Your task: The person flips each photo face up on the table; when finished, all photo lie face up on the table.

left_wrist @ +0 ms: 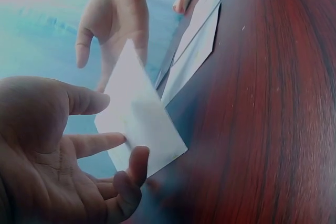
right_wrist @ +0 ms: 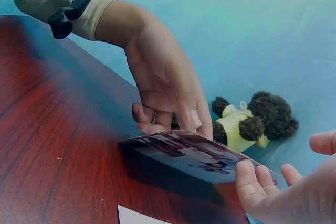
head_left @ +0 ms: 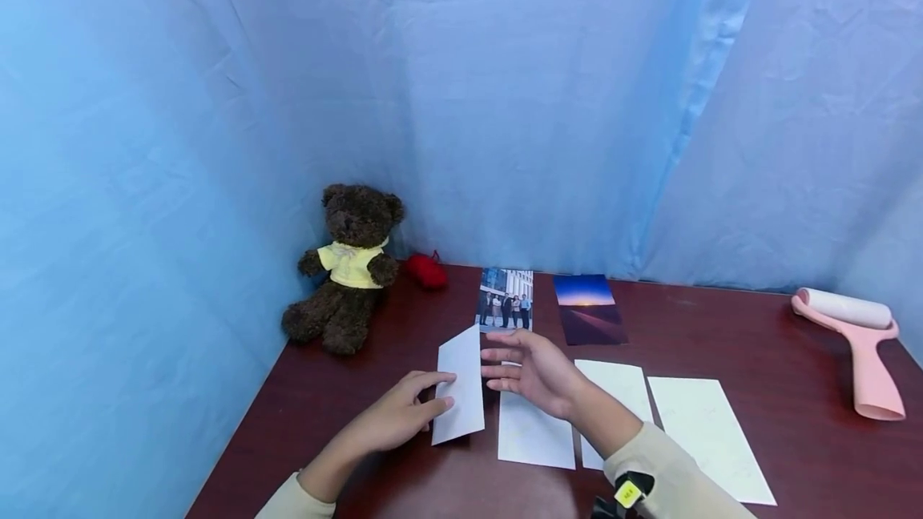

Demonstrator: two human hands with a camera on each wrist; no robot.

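My left hand (head_left: 397,415) pinches a photo print (head_left: 459,391) near its left side, thumb and index finger across the white back. The print stands tilted above the table; its printed face (right_wrist: 194,153) shows in the right wrist view, angled downward. My right hand (head_left: 539,375) has its fingers loosely spread along the print's other edge, fingertips right at that edge. Behind the hands lie two face-up photos: a group of people before a building (head_left: 505,303) and a sunset road (head_left: 590,309). Three white rectangles (head_left: 537,435) lie in a row, partly beneath my right forearm.
A brown teddy bear (head_left: 353,271) in a yellow shirt sits at the back left beside a small red object (head_left: 427,271). Far right lies a pink-handled lint roller (head_left: 858,343). Blue curtains (head_left: 505,102) enclose the dark red wooden table (head_left: 692,327).
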